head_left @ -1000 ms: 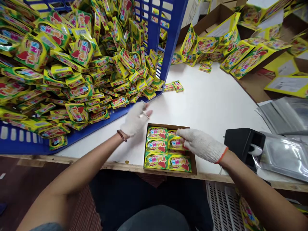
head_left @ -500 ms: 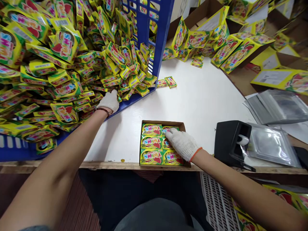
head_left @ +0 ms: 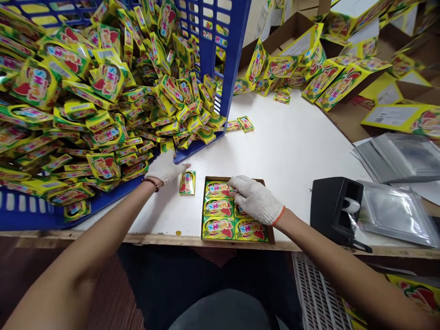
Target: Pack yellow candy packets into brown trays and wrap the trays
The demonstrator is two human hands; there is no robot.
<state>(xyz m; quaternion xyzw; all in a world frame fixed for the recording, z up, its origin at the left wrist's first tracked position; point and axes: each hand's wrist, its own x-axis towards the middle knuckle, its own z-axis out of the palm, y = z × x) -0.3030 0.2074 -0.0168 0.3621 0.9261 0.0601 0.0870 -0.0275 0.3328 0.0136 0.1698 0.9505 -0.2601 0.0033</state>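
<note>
The open carton (head_left: 271, 234) lies at the near edge of the table (head_left: 278, 133), presumably for reach, packs (head_left: 219, 228) flat inside. The right hand (head_left: 256, 199) covers some, perhaps steadying them. Beyond: one loose pack (head_left: 187, 183), then the left hand (head_left: 164, 167) at the blue basket (head_left: 237, 59). Neither hand's grip can be determined

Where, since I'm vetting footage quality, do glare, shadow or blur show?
Head view: glare on clear plastic; head view: soft shadow on the tabletop beside the left forearm; head view: cartons toward the upper-right edge look smeared.
</note>
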